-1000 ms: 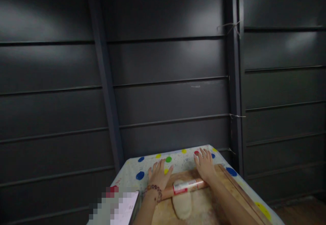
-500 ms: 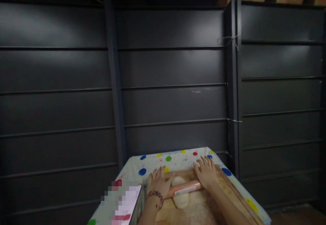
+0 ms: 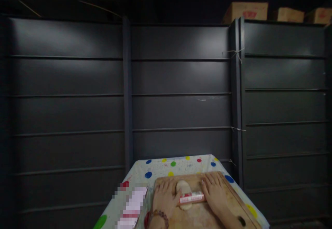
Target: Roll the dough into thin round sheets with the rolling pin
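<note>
A rolling pin (image 3: 192, 198) with a red and white label lies across a flattened oval of pale dough (image 3: 184, 186), nearer its close end. Dough and pin are on a wooden board (image 3: 186, 220). My left hand (image 3: 166, 196), a beaded bracelet at its wrist, lies over the pin's left end with its fingers stretched forward and its thumb beside the label. Over the right end rests my right hand (image 3: 214, 191), its fingers also extended towards the board's far edge. Both palms hide the ends of the pin.
A white tablecloth (image 3: 158, 166) with coloured dots covers the table under the board. Left of the board lies a partly pixelated, phone-like flat object (image 3: 136, 201). Behind the table stands a dark panelled wall (image 3: 178, 111), with cardboard boxes (image 3: 246, 11) above it at right.
Both hands have drawn back towards me with the rolling pin, which has turned so its label faces further up. The fingertips have come back from the board's far edge. The camera view has shifted.
</note>
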Action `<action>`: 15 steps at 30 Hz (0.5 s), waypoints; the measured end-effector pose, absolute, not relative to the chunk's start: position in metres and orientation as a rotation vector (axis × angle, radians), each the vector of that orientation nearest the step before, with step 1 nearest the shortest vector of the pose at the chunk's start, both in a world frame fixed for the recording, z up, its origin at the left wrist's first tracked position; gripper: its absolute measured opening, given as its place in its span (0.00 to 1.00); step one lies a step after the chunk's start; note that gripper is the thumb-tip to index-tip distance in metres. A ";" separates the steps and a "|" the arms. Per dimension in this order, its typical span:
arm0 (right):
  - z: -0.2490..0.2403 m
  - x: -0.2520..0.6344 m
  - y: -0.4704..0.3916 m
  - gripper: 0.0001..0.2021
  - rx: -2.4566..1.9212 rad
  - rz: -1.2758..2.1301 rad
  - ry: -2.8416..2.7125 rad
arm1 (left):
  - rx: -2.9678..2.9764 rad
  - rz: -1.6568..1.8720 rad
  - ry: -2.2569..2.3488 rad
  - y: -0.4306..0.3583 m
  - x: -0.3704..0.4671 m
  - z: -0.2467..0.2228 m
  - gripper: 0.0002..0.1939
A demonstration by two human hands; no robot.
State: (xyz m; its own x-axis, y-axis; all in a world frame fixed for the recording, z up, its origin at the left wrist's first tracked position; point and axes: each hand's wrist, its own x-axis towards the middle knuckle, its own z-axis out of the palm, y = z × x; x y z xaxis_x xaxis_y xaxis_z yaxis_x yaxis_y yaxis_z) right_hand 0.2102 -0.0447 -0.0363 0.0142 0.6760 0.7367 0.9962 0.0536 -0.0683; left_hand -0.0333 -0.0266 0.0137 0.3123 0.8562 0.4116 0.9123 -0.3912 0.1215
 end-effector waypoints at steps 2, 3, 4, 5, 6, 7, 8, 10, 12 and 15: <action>-0.041 0.210 -0.050 0.20 -1.660 -0.686 -1.751 | -2.445 -0.694 -1.627 -0.030 -0.035 0.009 0.24; -0.044 0.210 -0.052 0.20 -1.658 -0.695 -1.763 | -2.449 -0.717 -1.625 -0.031 -0.037 0.007 0.25; -0.047 0.211 -0.053 0.21 -1.661 -0.702 -1.774 | -2.456 -0.730 -1.624 -0.032 -0.038 0.005 0.26; -0.050 0.211 -0.054 0.21 -1.666 -0.703 -1.782 | -2.464 -0.739 -1.624 -0.033 -0.039 0.004 0.27; -0.051 0.212 -0.054 0.21 -1.672 -0.698 -1.787 | -2.474 -0.738 -1.626 -0.034 -0.040 0.002 0.28; -0.053 0.213 -0.053 0.21 -1.677 -0.687 -1.794 | -2.483 -0.731 -1.634 -0.035 -0.041 0.001 0.28; -0.053 0.213 -0.052 0.21 -1.679 -0.674 -1.805 | -2.487 -0.729 -1.638 -0.035 -0.041 0.001 0.29; -0.051 0.214 -0.050 0.21 -1.680 -0.648 -1.826 | -2.485 -0.741 -1.634 -0.035 -0.041 0.001 0.28; -0.047 0.214 -0.048 0.20 -1.696 -0.630 -1.823 | -2.485 -0.740 -1.637 -0.034 -0.040 0.003 0.27; -0.039 0.212 -0.048 0.19 -1.725 -0.640 -1.813 | -2.490 -0.718 -1.644 -0.031 -0.039 0.009 0.26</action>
State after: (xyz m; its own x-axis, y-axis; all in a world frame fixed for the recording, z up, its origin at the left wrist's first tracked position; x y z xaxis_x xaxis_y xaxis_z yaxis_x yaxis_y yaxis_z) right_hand 0.2115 -0.0479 -0.0390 -0.0239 0.7352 0.6774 0.9975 0.0624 -0.0326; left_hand -0.0386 -0.0315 0.0088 0.3174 0.8510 0.4184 0.8851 -0.4242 0.1914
